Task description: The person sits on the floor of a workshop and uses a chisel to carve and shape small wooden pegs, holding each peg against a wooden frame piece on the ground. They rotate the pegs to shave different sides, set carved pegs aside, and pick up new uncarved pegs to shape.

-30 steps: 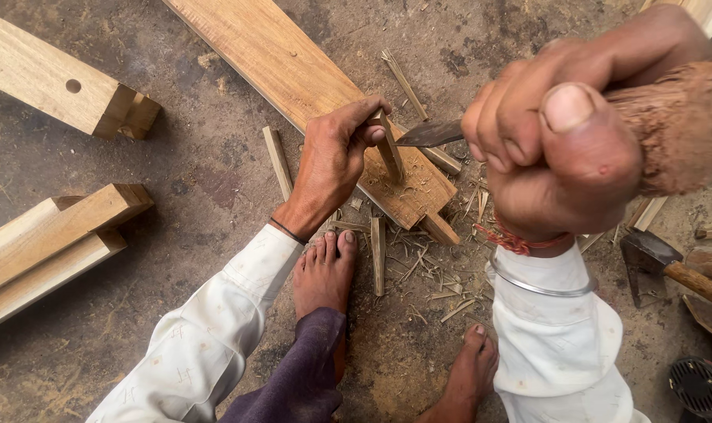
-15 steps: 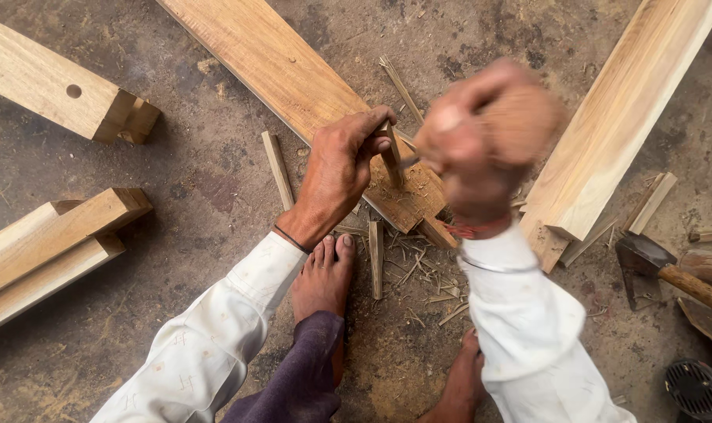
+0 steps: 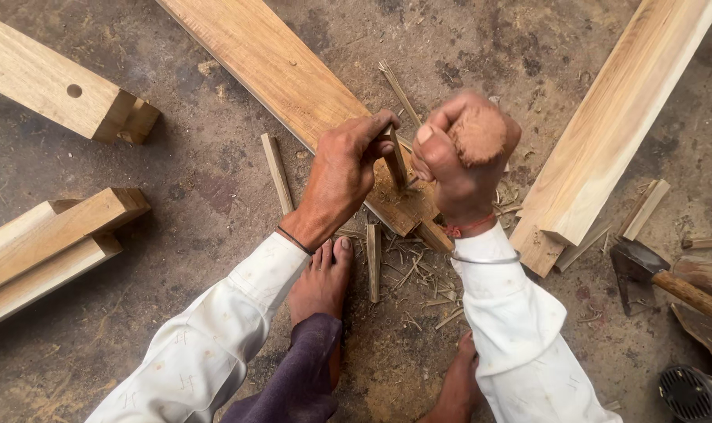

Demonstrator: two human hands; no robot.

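Observation:
My left hand [image 3: 344, 176] pinches a short wooden peg [image 3: 396, 163] and holds it upright on the cut end of a long light plank [image 3: 277, 63] lying on the dirt floor. My right hand [image 3: 458, 180] is clenched around the thick wooden handle [image 3: 479, 133] of a bladed tool, seen end-on. It sits right beside the peg, and the fist hides most of the blade. Thin wood splinters [image 3: 418, 270] lie around the plank's end. My bare left foot [image 3: 320, 282] stands just below the left hand.
A pale beam [image 3: 614, 117] lies diagonally at the right. Notched timbers lie at the left [image 3: 50, 243] and upper left [image 3: 50, 86]. An axe-like tool [image 3: 646, 266] rests on the floor at the right, with a dark round object [image 3: 693, 392] in the bottom corner.
My right hand was raised close to the camera with the tool's metal blade showing; it has swung down to the peg. The left hand and the peg have stayed in place.

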